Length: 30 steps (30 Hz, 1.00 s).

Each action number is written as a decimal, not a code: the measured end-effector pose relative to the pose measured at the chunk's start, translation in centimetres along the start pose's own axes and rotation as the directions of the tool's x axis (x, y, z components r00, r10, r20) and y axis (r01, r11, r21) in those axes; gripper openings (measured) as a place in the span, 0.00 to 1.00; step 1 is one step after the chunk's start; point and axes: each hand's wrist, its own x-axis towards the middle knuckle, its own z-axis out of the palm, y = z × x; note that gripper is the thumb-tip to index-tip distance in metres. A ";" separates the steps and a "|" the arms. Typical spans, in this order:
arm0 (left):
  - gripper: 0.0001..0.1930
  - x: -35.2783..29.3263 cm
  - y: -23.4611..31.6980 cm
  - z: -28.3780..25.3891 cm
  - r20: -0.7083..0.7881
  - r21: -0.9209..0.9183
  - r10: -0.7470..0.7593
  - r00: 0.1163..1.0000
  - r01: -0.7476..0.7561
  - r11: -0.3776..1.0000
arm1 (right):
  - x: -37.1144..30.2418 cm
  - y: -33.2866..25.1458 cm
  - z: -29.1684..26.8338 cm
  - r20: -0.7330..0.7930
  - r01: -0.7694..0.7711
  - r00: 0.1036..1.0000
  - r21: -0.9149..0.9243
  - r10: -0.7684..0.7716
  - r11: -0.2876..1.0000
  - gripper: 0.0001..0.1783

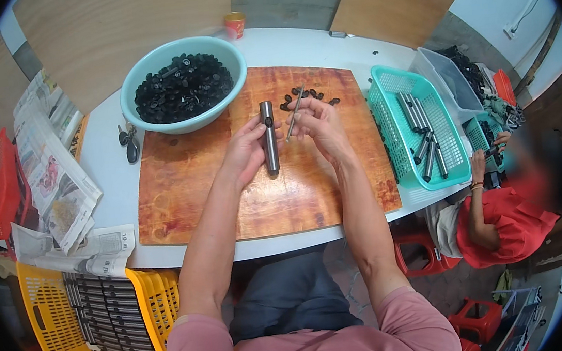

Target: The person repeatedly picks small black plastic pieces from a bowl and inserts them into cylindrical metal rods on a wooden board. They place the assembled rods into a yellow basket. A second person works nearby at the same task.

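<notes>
Over the middle of a stained wooden board point(187, 199), my left hand point(245, 150) is closed round a dark metal tube point(271, 150), which stands nearly upright in the picture. A round dark spot, a hole or a fitted piece, shows near the tube's upper end. My right hand point(320, 127) pinches a thin metal rod point(295, 112), tilted and just to the right of the tube, apart from it. Beyond my right fingers, several small black oval parts point(313, 92) lie on the board.
A pale green basin point(235, 60) full of black parts stands at the back left. To the right, a turquoise basket point(459, 172) holds several metal tubes. A yellow crate point(52, 340) of stacked tubes is at lower left. A person in red point(512, 226) works at right.
</notes>
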 end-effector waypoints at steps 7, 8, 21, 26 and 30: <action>0.21 0.0 0.2 0.0 0.034 0.030 0.008 0.999 -0.009 1.000 | -0.2 1.4 -0.3 -0.089 0.029 0.996 0.250 -0.006 0.968 0.10; 0.21 -0.1 0.2 0.2 0.023 0.030 0.001 1.000 -0.001 1.000 | -0.4 1.3 -0.2 -0.108 0.043 0.994 0.265 -0.015 0.963 0.09; 0.23 -0.5 0.4 1.1 -0.005 0.049 -0.003 1.000 0.003 0.999 | -1.4 2.1 1.9 -0.210 0.404 0.882 -0.123 -0.422 0.907 0.07; 0.22 -0.5 0.4 1.0 0.063 0.057 -0.013 0.998 0.009 0.998 | -1.3 2.7 2.6 -0.153 0.423 0.871 -0.249 -0.467 0.871 0.06; 0.22 -0.6 0.4 1.3 0.052 0.079 -0.014 0.999 0.010 0.997 | -1.3 3.0 2.5 -0.099 0.421 0.863 -0.402 -0.496 0.813 0.06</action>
